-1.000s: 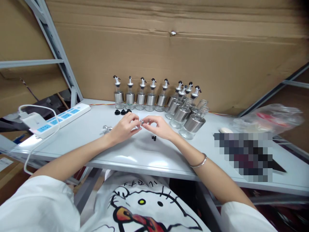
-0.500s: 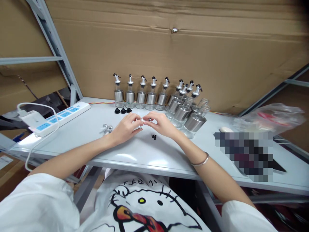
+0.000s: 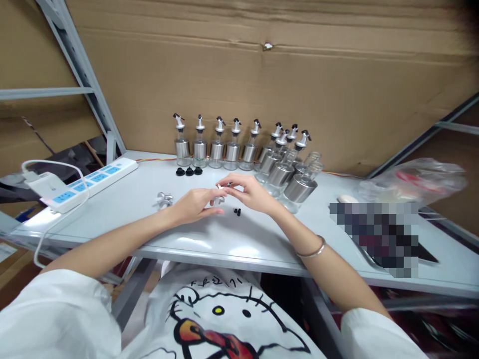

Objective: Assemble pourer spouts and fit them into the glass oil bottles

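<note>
My right hand point(image 3: 245, 190) pinches a small silver pourer spout point(image 3: 218, 200) over the middle of the table. Its flared base hangs below the fingertips, and its upper part is partly hidden by them. From the left, my left hand point(image 3: 196, 204) reaches to the same spout. Its fingers are stretched out against the spout's top, while the thumb is spread below, apart from it. Just right of the spout lie a few tiny black parts point(image 3: 237, 212). More loose silver spouts point(image 3: 163, 200) lie beside my left wrist. Black stoppers point(image 3: 189, 171) form a short row farther back.
Several glass bottles with steel bands point(image 3: 232, 149) and pourers stand along the cardboard wall point(image 3: 224, 75). Open-necked bottles point(image 3: 299, 187) stand right of my right hand. A power strip point(image 3: 95, 182) lies at left, a plastic bag point(image 3: 422, 182) and a blurred-out item point(image 3: 377, 239) at right.
My left hand has loosened its pinch: its fingers are now straighter and its thumb has moved away downward. The spout's flared base shows more clearly below the right fingertips.
</note>
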A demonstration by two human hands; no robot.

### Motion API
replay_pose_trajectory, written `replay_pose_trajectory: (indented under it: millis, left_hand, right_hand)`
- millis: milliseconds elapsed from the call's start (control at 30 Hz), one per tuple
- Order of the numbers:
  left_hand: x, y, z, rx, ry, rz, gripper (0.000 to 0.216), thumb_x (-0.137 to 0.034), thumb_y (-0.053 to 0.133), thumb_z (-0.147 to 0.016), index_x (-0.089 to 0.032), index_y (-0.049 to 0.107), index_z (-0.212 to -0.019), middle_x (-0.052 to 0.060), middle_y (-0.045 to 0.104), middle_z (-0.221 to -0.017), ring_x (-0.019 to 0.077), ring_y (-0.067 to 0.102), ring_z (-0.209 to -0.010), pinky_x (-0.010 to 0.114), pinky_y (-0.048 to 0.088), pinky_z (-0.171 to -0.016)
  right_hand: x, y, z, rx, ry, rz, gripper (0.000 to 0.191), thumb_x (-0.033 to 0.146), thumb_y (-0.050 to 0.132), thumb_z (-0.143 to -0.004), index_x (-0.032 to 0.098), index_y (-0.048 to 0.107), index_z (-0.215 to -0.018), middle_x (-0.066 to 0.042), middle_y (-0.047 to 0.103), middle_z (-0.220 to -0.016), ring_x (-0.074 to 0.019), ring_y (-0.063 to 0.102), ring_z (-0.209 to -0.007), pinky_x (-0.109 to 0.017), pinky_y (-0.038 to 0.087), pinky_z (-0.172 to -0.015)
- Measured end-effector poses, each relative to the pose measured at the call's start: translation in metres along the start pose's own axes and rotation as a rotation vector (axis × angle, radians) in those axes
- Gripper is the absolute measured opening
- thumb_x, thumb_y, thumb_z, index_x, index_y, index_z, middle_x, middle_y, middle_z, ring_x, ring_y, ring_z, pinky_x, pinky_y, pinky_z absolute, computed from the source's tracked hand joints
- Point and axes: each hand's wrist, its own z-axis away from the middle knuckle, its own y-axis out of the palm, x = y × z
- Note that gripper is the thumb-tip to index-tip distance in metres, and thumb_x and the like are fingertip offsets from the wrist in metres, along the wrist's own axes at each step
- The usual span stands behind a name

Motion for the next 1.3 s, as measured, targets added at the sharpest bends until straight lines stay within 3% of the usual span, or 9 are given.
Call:
replay_pose_trajectory:
  millis: [233, 567, 700, 967, 1133, 1300]
  left_hand:
    - [-0.002, 0.003, -0.003, 0.135, 0.058, -0.105, 0.043, -0.052, 0.04, -0.096, -0.015, 0.055, -0.112, 0.003, 0.067, -0.074, 0.0157, 0.063, -0.064, 0.024, 0.045, -0.063]
    - [-0.001, 0.011, -0.002, 0.22, -0.016, -0.056, 0.03, -0.036, 0.049, -0.095, -0.015, 0.051, -0.116, 0.005, 0.069, -0.092, 0.0158, 0.067, -0.074, 0.023, 0.046, -0.066]
    - [-0.003, 0.015, -0.003, 0.293, -0.069, -0.052, 0.031, -0.033, 0.054, -0.093, -0.016, 0.05, -0.119, 0.006, 0.069, -0.098, 0.0173, 0.069, -0.081, 0.024, 0.046, -0.07]
    - [-0.008, 0.011, -0.005, 0.356, -0.2, -0.072, 0.038, -0.036, 0.055, -0.093, -0.017, 0.048, -0.124, 0.005, 0.071, -0.092, 0.018, 0.07, -0.079, 0.025, 0.047, -0.071]
    - [-0.01, 0.009, -0.006, 0.378, -0.202, -0.094, 0.039, -0.037, 0.056, -0.092, -0.017, 0.049, -0.125, 0.007, 0.072, -0.096, 0.0194, 0.07, -0.081, 0.026, 0.047, -0.072]
    - [-0.007, 0.01, -0.005, 0.346, -0.161, -0.102, 0.038, -0.036, 0.057, -0.092, -0.016, 0.048, -0.124, 0.006, 0.072, -0.094, 0.0182, 0.07, -0.079, 0.024, 0.046, -0.07]
  right_hand:
    - [-0.003, 0.0, 0.0, 0.067, 0.064, -0.086, 0.017, 0.021, 0.057, -0.088, 0.017, 0.072, -0.094, -0.005, 0.074, -0.089, -0.0145, 0.066, -0.079, -0.026, 0.049, -0.073]
    - [0.002, -0.01, 0.0, 0.082, 0.196, -0.136, 0.016, 0.032, 0.065, -0.081, 0.018, 0.072, -0.084, -0.004, 0.073, -0.08, -0.0163, 0.066, -0.076, -0.03, 0.049, -0.075]
    - [-0.001, -0.019, 0.0, 0.203, 0.271, -0.117, 0.019, 0.033, 0.066, -0.079, 0.017, 0.073, -0.088, -0.003, 0.073, -0.076, -0.0157, 0.064, -0.072, -0.028, 0.049, -0.07]
    - [-0.019, -0.027, 0.005, 0.501, 0.464, 0.137, 0.012, 0.011, 0.065, -0.071, 0.016, 0.074, -0.078, -0.002, 0.074, -0.075, -0.0144, 0.064, -0.069, -0.025, 0.047, -0.067]
    - [-0.018, -0.031, 0.007, 0.597, 0.53, 0.127, 0.021, 0.015, 0.07, -0.067, 0.017, 0.074, -0.088, -0.002, 0.074, -0.083, -0.0151, 0.065, -0.073, -0.024, 0.048, -0.068]
    - [-0.016, -0.029, 0.007, 0.617, 0.542, 0.093, 0.019, 0.017, 0.07, -0.068, 0.015, 0.072, -0.086, -0.003, 0.074, -0.083, -0.0154, 0.065, -0.074, -0.024, 0.048, -0.07]
